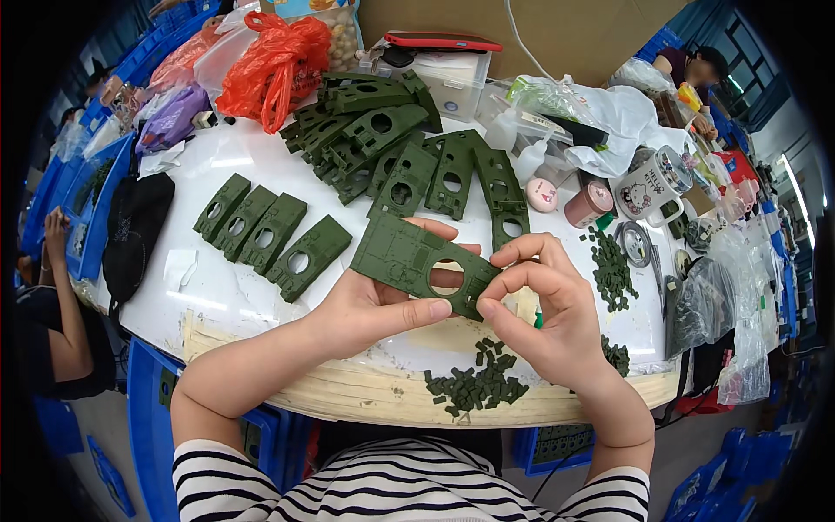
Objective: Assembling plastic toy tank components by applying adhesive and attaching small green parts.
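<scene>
Hull [396, 252] in hand [352, 311]; mug [639, 198] lettered, bag [265, 74] perhaps.

At the upper right of the frame, a white mug [646, 198] is carrying dark capital lettering beside a line-drawn cartoon figure. At the upper left, a red plastic bag [283, 54] is showing dark print, its characters breaking up in the creases. Right of upper centre, a round pink case [541, 195] is bearing a mark too small for reading.

dark green molded piece [396, 252], large round hole near right end, slanting down rightward, held in fingers [424, 311]
</scene>
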The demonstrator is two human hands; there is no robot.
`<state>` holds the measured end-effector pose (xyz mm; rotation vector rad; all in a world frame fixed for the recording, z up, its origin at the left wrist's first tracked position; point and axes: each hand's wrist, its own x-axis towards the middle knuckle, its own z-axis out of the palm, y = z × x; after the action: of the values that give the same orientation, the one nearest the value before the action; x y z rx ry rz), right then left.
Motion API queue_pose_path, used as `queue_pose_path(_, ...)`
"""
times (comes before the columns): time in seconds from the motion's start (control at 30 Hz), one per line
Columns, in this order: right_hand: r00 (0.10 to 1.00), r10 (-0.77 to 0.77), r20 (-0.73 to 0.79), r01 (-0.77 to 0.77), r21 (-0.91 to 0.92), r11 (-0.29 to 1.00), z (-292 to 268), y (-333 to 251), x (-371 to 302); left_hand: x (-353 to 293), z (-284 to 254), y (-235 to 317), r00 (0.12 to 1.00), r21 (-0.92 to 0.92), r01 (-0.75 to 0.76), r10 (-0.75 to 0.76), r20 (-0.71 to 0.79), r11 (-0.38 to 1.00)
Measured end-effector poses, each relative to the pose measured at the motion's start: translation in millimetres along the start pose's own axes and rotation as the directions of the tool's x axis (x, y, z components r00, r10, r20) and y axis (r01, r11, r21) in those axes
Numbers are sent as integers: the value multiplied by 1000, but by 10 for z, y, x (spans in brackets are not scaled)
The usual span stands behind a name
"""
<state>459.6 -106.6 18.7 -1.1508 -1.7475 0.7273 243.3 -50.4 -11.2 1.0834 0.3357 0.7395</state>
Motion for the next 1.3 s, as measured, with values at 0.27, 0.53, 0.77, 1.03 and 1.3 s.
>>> queue_pose_path(0.27,1000,-15,-10,15,2,1000,21,12,-3,-9,4,13,1000,21,1,0,-3,1000)
queue_pose_path(0.53,999,-39,-16,38,-30,999,28,12,4,-7,8,9,1000,21,-7,7,-1,1000)
queue_pose_path(0.77,996,-84,-13,82,-133,988,29,-10,1,-12,1,-5,1000,49,-19,19,4,999)
queue_pose_path(1.03,989,-144,-46,135,-164,977,60,-3,8,-2,-11,-18,999,43,-40,40,10,998)
queue_pose_path(1.3,979,-196,-52,178,-241,954,68,11,-2,-2,-9,-13,998,58,-54,54,14,997)
